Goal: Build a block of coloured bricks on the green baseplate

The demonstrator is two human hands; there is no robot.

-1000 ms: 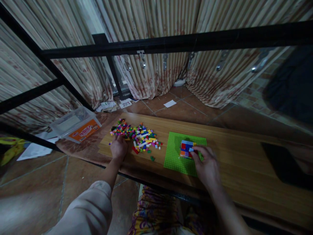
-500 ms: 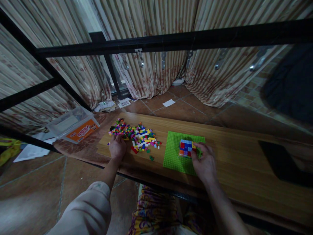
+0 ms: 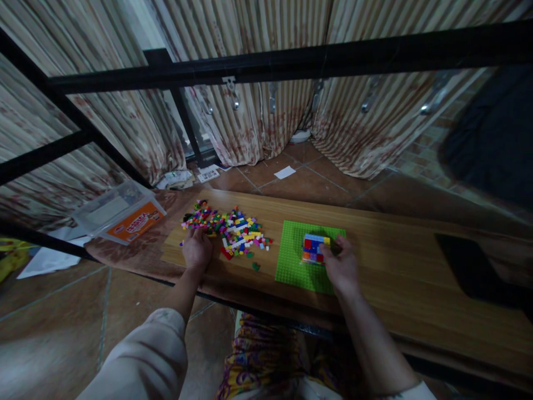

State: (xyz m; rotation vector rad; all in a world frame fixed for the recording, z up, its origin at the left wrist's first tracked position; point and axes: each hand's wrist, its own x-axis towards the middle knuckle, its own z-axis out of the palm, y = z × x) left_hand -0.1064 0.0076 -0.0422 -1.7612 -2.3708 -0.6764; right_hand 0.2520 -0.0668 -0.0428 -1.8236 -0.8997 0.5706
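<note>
A green baseplate (image 3: pixel 291 261) lies on the wooden tabletop (image 3: pixel 395 266). A small block built of red, blue, yellow and orange bricks (image 3: pixel 313 248) stands on it. My right hand (image 3: pixel 340 264) rests on the plate, its fingers curled against the right side of that block. A pile of small coloured loose bricks (image 3: pixel 229 228) is spread to the left of the plate. My left hand (image 3: pixel 195 248) sits at the pile's near edge, fingers curled down onto the bricks; what they hold is hidden.
A clear plastic box with an orange label (image 3: pixel 120 214) sits at the table's left end. A dark flat object (image 3: pixel 470 269) lies on the right. Black metal frame bars (image 3: pixel 291 58) cross overhead. Striped curtains (image 3: pixel 258 122) hang behind, above a tiled floor with scattered papers (image 3: pixel 285 172).
My right hand has drawn slightly back and closed in against the right side of the brick block. My left hand stays at the pile. The view has tilted a little.
</note>
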